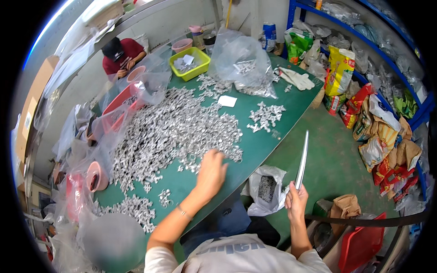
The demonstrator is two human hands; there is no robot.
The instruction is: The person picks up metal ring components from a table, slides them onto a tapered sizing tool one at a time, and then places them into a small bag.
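Observation:
My left hand reaches over the green table to the near edge of a large heap of small silver-grey metal parts. Its fingers curl down at the parts, and whatever lies between the fingertips is hidden. Off the table's right edge, my right hand grips the lower end of a long tapered silver tool, like a file or blade, which points up and away. Below and left of that hand, a white plastic bag stands open beside the table with small dark grey pieces inside.
A smaller cluster of parts lies right of the heap, near a white card. Farther back are a yellow-green basket, a clear bag and white gloves. A person sits beyond the table. Sacks line blue shelves.

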